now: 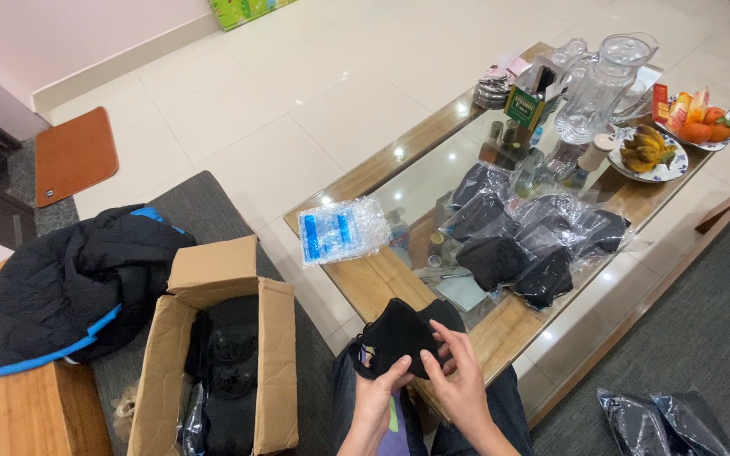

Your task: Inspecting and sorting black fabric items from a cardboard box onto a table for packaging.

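Even, fairly bright indoor light falls from overhead. Small ceiling-lamp glints dot the glass surface [433, 169] and the white floor tiles [314, 93]; the clear bags [551, 228] glare. Shadows are soft. Straight lines bow toward the frame's corners, and focus stays reasonably sharp.

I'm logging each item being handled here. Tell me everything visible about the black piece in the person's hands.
The black fabric piece looks soft and knitted, with a curved, cupped shape like a face mask. It is out of any bag and held over the person's lap, by the near edge of the wooden table. The left hand grips its lower edge; the right hand pinches its right side.
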